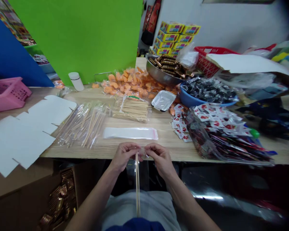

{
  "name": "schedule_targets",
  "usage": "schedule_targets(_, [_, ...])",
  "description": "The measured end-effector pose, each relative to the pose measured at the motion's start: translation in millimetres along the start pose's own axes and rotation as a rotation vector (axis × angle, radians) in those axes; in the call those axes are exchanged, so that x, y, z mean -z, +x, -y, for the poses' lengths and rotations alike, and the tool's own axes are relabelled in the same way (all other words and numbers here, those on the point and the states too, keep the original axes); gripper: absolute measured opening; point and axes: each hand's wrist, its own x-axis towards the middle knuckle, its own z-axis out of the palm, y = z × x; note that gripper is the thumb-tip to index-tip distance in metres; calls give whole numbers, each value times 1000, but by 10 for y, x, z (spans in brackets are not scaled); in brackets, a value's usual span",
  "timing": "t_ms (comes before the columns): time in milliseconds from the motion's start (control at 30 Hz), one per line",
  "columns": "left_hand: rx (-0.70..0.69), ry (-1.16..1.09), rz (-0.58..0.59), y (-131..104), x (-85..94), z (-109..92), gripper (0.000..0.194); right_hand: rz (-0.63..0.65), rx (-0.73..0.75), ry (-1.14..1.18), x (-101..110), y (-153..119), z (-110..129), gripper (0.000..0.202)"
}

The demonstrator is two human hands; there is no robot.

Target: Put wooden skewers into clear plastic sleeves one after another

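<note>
Both my hands meet at the table's front edge, over my lap. My left hand (125,156) pinches the top of a clear plastic sleeve with thin wooden sticks (137,186) inside, which hang down toward my lap. The thumb and fingers of my right hand (159,157) are closed on the other side of the sleeve's top. Just beyond my hands lies a flat stack of clear empty sleeves (130,133). Behind that is a bundle of loose wooden sticks (131,109) in an open plastic bag. Several filled stick sleeves (83,125) are piled to the left.
Orange wrapped pieces (130,83) spread along the back, near a metal bowl (159,71) of brown packets. A foil tray (163,100), a blue basin (190,100) and small white sachets (216,118) stand right. White card sheets (36,128) lie left; a carton (83,183) sits below.
</note>
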Motion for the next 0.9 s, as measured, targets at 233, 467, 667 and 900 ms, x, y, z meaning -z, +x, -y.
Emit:
schedule_targets(233, [13,-36,53,-5,55,32,13,87,82,-65,74,-28,-54,11])
schedule_targets(467, [-26,21,99,-31,49,8,16,90,-3,4,28,-20,-42,14])
schedule_targets(667, [-84,134,30,-53,13,-40,28,106,-83,18,-41,72,-51,19])
schedule_targets(900, [-230,391,-167,150,533,-544,36,151,226,-543,5,837,127,9])
